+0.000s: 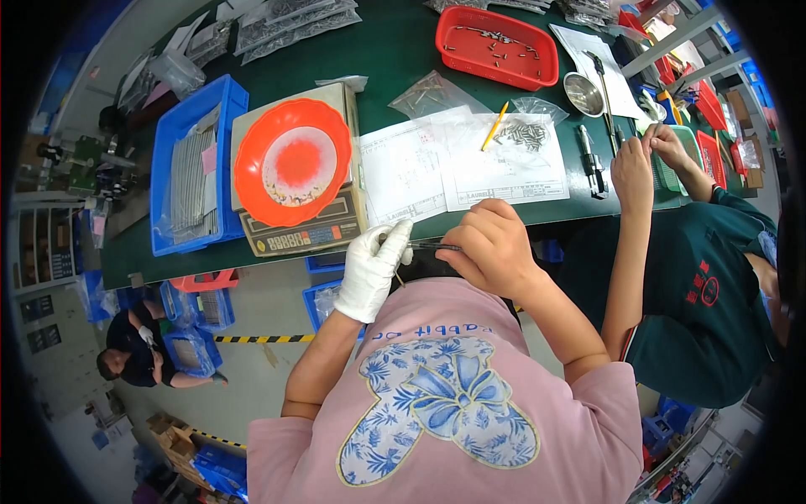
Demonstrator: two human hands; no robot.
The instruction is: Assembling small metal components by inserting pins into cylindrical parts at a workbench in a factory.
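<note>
In front of my body, just off the table's near edge, my two hands meet. My left hand (368, 273) wears a white glove, its thumb and fingers pinched on something small that I cannot make out. Bare and closed, my right hand (495, 256) grips a thin dark rod-like tool (437, 246) whose tip points at the left fingers. Beyond them, paper drawings (504, 181) lie flat on the green table (390, 71). A pile of small metal pins (525, 137) rests on the right sheet, beside a yellow pencil (495, 126).
Left on the table are a scale (298, 233) bearing an orange-red bowl (252, 168) and a blue bin (157, 210) of long parts. A red tray (449, 63) with small parts sits at the back, a metal bowl (583, 94) near it. A co-worker's hands (642, 160) are at right.
</note>
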